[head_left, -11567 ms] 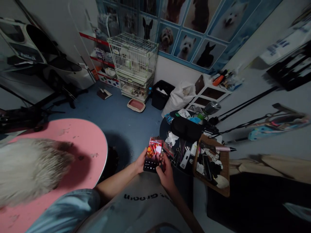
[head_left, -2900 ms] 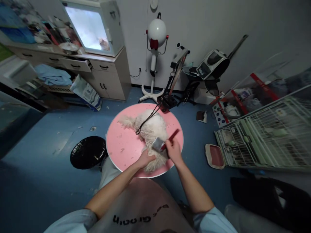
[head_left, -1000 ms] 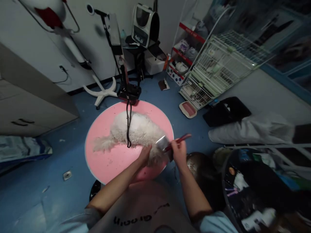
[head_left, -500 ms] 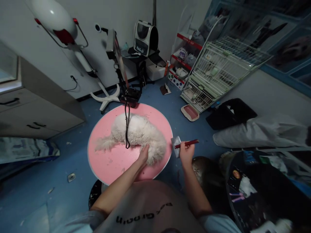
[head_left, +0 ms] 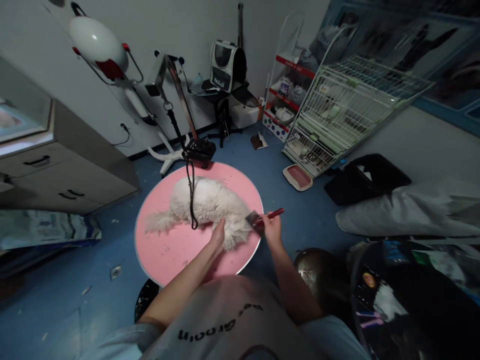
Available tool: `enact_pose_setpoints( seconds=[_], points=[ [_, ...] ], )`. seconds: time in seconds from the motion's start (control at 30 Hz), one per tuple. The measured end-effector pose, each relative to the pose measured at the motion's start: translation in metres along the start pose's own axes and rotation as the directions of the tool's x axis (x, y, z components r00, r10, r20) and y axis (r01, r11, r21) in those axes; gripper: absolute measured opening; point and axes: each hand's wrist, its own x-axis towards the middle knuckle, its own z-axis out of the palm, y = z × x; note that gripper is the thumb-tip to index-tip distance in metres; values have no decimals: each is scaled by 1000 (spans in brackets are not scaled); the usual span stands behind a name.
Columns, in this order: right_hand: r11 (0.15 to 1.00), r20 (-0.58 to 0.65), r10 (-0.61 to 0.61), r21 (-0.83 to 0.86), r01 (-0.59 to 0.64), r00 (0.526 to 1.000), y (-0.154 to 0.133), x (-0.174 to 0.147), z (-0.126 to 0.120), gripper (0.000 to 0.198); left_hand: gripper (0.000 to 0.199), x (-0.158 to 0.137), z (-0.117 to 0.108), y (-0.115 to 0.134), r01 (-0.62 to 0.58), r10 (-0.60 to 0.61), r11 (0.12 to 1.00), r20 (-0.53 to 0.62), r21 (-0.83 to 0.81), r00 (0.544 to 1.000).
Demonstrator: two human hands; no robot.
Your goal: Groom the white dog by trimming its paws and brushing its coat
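A fluffy, cream-white dog point(head_left: 202, 200) lies on its side across a round pink grooming table point(head_left: 176, 250). My left hand point(head_left: 218, 232) grips the dog near its right end, thumb on top; the fingers are partly buried in the coat, so the exact body part is unclear. In my right hand point(head_left: 272, 229) is a slicker brush point(head_left: 255, 220) with a red handle, its flat head against the fur at the dog's right end. A black grooming loop point(head_left: 192, 200) hangs from the table's arm in front of the dog's body.
Behind the table stand a white stand dryer point(head_left: 98, 47) and a pet carrier point(head_left: 227, 65). Wire cages point(head_left: 337, 110) and a litter tray point(head_left: 297, 177) are at the right. A dark round stool point(head_left: 318, 270) and a black cart point(head_left: 420, 300) flank my right side.
My right hand has moved left with the slicker brush, from beside the table onto the fur. My left hand keeps its hold. The view has shifted slightly.
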Motion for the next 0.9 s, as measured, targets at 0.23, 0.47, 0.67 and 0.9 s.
enact_pose_setpoints(
  seconds=[0.23,0.47,0.67,0.9],
  points=[
    [972,187,8,-234,36,982,18,-37,11,27,61,1,14,-1,55,-52,995,36,-84,998],
    [987,255,-14,-154,55,967,9,-62,90,27,28,-9,1,10,-378,520,754,-137,537,843],
    [956,452,-111,-195,219,885,2,-48,76,23,13,-12,4,26,-603,627,261,343,754,700],
    [899,375,-128,-347,267,918,6,-49,80,22,22,11,10,13,-485,637,487,84,726,766]
  ],
)
